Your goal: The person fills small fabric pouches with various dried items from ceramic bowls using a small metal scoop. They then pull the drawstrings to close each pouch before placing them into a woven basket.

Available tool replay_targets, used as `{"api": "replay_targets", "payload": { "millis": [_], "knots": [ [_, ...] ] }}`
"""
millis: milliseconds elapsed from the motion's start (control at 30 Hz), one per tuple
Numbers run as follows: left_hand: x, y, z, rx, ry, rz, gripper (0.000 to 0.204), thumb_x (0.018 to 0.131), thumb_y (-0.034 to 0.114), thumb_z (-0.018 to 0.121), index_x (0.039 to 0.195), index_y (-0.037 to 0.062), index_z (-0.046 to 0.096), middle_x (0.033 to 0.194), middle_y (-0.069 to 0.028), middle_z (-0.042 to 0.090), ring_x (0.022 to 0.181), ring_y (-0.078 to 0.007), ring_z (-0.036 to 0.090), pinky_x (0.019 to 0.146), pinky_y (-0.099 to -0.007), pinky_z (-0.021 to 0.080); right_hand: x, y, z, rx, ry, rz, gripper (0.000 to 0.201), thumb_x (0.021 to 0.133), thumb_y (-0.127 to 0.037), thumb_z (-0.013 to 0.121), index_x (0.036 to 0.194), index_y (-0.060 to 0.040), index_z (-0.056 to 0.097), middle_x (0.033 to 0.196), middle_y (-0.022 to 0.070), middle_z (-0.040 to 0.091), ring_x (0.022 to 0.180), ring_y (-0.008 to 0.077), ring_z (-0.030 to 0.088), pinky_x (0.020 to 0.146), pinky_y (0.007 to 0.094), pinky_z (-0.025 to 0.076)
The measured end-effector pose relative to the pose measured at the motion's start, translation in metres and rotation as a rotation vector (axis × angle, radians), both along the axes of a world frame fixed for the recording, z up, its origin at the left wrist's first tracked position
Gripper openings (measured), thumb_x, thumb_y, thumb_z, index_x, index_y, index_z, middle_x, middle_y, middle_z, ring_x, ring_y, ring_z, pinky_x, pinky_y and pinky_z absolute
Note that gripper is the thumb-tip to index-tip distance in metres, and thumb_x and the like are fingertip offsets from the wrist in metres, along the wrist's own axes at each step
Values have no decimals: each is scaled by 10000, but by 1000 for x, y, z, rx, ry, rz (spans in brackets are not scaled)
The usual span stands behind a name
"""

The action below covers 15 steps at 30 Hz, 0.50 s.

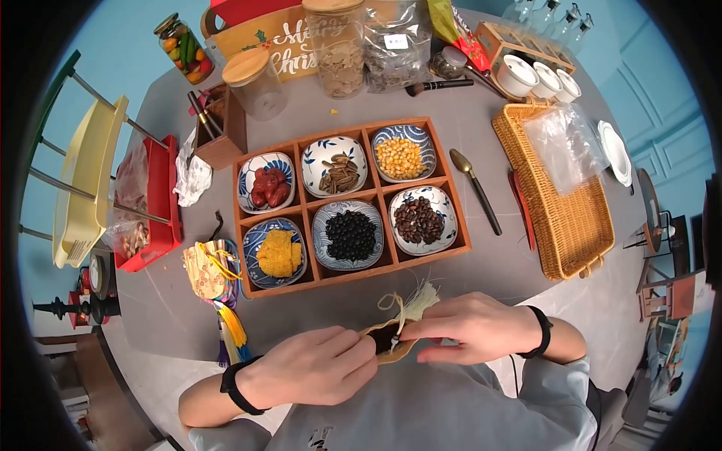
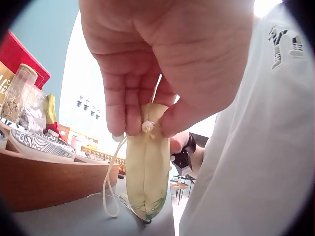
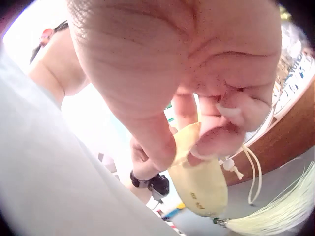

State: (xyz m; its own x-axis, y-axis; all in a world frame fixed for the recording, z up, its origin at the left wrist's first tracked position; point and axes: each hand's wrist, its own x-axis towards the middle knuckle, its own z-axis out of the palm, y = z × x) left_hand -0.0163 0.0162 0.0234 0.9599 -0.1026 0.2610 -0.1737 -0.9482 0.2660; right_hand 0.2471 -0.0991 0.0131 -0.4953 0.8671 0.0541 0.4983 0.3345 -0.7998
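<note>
A pale yellow drawstring pouch (image 1: pixel 392 352) with a cream tassel (image 1: pixel 423 301) is held between both hands close to the person's body, its mouth spread and facing up. My left hand (image 1: pixel 320 366) pinches one end of the rim between thumb and fingers, beside a white cord bead (image 2: pixel 148 126). At the opposite end, my right hand (image 1: pixel 477 328) grips the rim; its thumb (image 3: pixel 160 145) and fingertips lie on either side of the fabric. A cord loop (image 3: pixel 253 172) hangs from the pouch. The pouch's inside looks dark, its contents hidden.
Ahead stands a divided wooden tray (image 1: pixel 301 197) with bowls of corn kernels (image 1: pixel 400 158), black beans (image 1: pixel 349 234), coffee beans (image 1: pixel 426 220), red dates (image 1: pixel 270 187) and others. Left lie patterned pouches (image 1: pixel 210 270). A spoon (image 1: pixel 477 192) and wicker basket (image 1: pixel 560 233) are right; jars are behind.
</note>
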Motion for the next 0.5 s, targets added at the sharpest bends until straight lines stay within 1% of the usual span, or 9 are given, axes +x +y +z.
{"api": "replay_targets", "payload": {
  "millis": [33, 133, 167, 267, 300, 400, 500],
  "knots": [
    [1, 0, 2, 12, -24, 2, 184, 694, 105, 721, 852, 35, 657, 928, -55, 604, 768, -198, 633, 659, -291, 550, 4, -1, 3, -134, 150, -2, 385, 921, -203, 759, 1253, -69, 618, 863, 81, 634, 748, 267, 652, 630, 359, 529],
    [3, -3, 5, 32, -75, 16, 202, 684, 101, 719, 865, 34, 662, 961, -62, 619, 785, -203, 649, 672, -292, 559, 10, -1, -6, -18, 244, -275, 580, 880, -187, 805, 1379, -65, 535, 1020, 96, 646, 867, 244, 647, 713, 356, 530],
    [4, -2, 6, 30, -78, 21, 202, 684, 98, 718, 868, 35, 662, 971, -63, 623, 789, -205, 652, 675, -293, 562, 14, -1, -11, -61, 192, -271, 714, 940, -317, 752, 1514, -64, 411, 1204, 127, 626, 1023, 218, 631, 837, 368, 518],
    [7, -1, 6, 28, -85, 27, 206, 682, 95, 718, 872, 37, 662, 990, -67, 631, 799, -208, 656, 679, -296, 565, 6, -3, -21, -485, 621, -228, 749, 1026, -512, 580, 1586, -76, 338, 1345, 148, 588, 1151, 223, 599, 905, 364, 500],
    [8, -2, 5, 22, -85, 27, 207, 681, 95, 719, 872, 39, 662, 994, -68, 632, 801, -209, 656, 679, -297, 565, 3, -5, -24, -524, 625, -175, 874, 1031, -690, 384, 1619, -53, 272, 1429, 177, 544, 1280, 236, 520, 1017, 368, 448],
    [9, -3, 0, 22, -105, 30, 209, 679, 98, 724, 870, 40, 662, 995, -71, 633, 797, -209, 652, 669, -297, 561, -6, -3, -33, -498, 739, -120, 990, 990, -788, 298, 1634, -42, 220, 1529, 225, 470, 1431, 297, 406, 1142, 436, 330],
    [10, -2, -1, 13, -86, 35, 201, 688, 93, 727, 871, 40, 662, 983, -70, 628, 792, -211, 645, 661, -299, 558, -7, 0, -23, -324, 812, -141, 1112, 927, -874, 166, 1555, 18, 383, 1636, 268, 303, 1490, 378, 348, 1207, 533, 238]
  ]
}}
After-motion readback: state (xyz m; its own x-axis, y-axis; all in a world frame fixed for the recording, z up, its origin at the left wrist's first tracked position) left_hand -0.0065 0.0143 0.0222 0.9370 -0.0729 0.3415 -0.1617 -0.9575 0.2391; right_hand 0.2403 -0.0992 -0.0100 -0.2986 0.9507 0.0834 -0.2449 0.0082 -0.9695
